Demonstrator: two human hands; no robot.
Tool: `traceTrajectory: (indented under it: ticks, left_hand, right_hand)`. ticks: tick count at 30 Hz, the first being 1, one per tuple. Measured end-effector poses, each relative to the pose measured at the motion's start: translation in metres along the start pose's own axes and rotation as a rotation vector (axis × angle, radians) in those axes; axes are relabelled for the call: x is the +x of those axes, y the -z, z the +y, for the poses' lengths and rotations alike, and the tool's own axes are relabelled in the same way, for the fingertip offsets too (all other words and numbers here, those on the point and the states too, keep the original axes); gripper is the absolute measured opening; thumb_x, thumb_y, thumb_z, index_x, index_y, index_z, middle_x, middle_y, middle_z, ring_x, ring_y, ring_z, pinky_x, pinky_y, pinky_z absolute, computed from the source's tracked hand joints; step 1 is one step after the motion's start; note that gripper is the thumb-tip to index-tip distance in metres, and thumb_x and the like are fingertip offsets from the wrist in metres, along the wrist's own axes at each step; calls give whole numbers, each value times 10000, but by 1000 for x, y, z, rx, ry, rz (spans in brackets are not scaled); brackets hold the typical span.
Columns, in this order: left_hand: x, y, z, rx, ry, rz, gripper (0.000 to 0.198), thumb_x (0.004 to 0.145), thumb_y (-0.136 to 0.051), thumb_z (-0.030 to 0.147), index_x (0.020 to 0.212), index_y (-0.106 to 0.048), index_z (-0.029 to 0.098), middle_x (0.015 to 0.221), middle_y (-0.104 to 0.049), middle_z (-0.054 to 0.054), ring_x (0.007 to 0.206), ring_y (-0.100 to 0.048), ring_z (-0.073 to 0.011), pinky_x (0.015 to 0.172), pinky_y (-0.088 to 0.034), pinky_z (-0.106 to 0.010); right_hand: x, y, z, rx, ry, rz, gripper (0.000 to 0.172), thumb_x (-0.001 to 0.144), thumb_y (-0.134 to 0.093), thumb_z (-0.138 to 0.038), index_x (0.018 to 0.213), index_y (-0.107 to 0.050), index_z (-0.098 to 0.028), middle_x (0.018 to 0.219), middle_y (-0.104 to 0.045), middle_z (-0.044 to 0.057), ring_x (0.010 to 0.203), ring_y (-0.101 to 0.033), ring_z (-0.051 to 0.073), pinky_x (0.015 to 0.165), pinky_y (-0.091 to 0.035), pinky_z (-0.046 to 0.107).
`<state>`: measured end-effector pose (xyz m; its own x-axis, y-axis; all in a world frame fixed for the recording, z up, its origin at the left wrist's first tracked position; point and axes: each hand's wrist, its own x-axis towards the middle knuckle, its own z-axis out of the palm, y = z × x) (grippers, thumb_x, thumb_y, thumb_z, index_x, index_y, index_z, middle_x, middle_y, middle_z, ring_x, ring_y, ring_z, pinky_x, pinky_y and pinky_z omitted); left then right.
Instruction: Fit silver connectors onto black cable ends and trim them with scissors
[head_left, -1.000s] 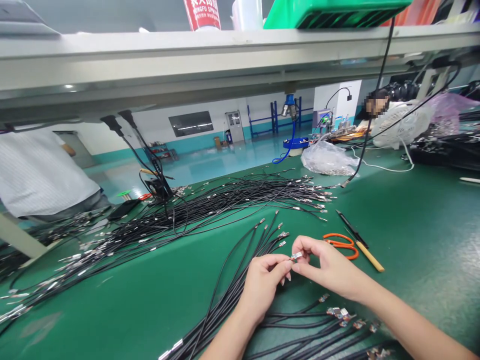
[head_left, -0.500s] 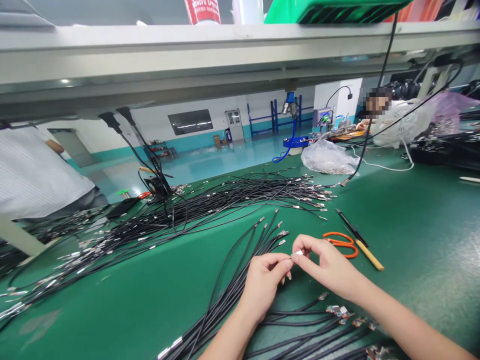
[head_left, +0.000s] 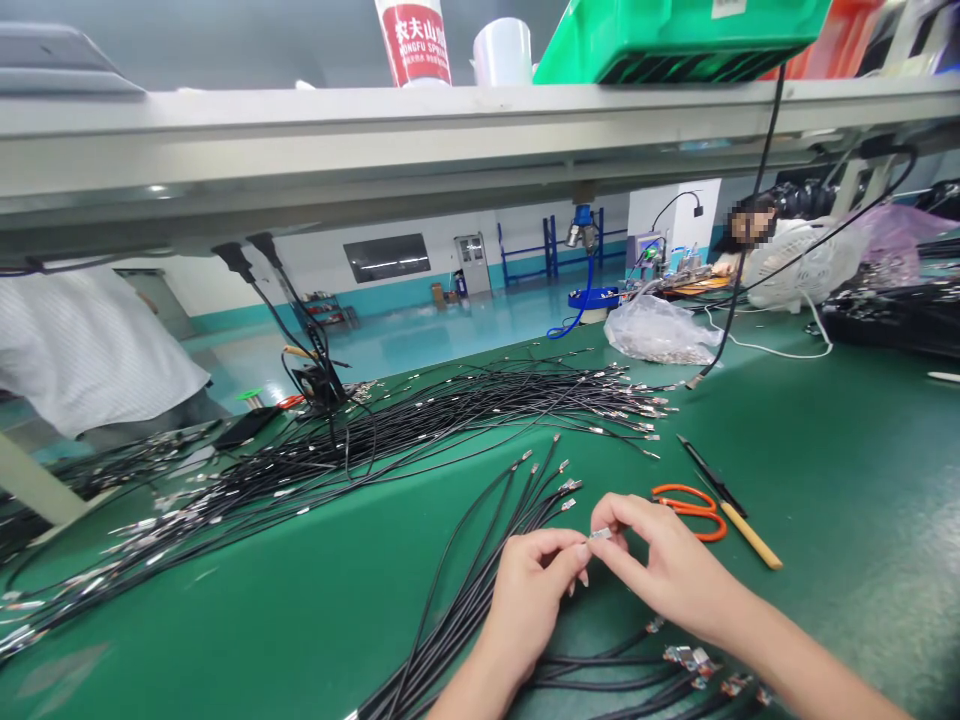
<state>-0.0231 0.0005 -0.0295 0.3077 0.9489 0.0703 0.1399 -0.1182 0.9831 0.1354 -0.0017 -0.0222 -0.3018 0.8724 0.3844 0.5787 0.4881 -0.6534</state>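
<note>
Head view: the left hand [head_left: 529, 600] and right hand [head_left: 667, 570], grips closed, steadily pinch a small metal crimp terminal [head_left: 600, 534] between their fingertips above the green surface [head_left: 847, 500], just beside black terminated cables [head_left: 480, 590] and near orange-handled scissors [head_left: 690, 510].

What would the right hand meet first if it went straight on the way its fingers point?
The small metal terminal at its fingertips, then probably the left hand; depth is unclear.
</note>
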Motion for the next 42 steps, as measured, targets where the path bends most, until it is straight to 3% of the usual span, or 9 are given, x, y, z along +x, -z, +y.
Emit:
traceTrajectory:
  ticks: [13,23,35,39,42]
  left_hand:
    - [0,-1,-5,5,3,13,200,746,-569,266,624,-635,122,529,-483,20,504,-379,-88,513,-298,-207]
    - [-3,-3,-1,175,-119,60,189,759,-554,244,658,-692,162,594,-568,-14,586,-485,-133,617,-378,-228]
    - [-4,-3,2,164,-117,66,193,760,-554,241,648,-691,164,582,-567,-15,557,-470,-126,578,-365,-221]
    - [-3,-3,4,125,-68,66,225,754,-555,273,599,-661,151,535,-517,2,503,-418,-105,521,-332,-211]
    - [-2,-4,6,106,-45,66,241,745,-554,276,565,-644,143,500,-490,11,476,-384,-96,497,-310,-208]
  right_hand:
    - [1,16,-3,1,20,-135,138,852,-462,-220,738,-534,-195,725,-572,-9,731,-511,156,672,-368,271]
    - [3,27,6,449,-111,-313,154,840,-448,-207,800,-591,-164,719,-616,4,691,-570,140,684,-442,245]
    - [4,27,6,446,-131,-317,179,854,-439,-269,817,-576,-161,710,-608,6,684,-568,140,686,-452,259]
    - [4,25,4,251,-50,-217,77,804,-520,-229,801,-580,-182,747,-593,-9,739,-548,148,690,-425,245]
    - [4,22,2,147,20,-144,120,825,-496,-243,743,-561,-184,704,-575,-16,692,-533,141,657,-409,236]
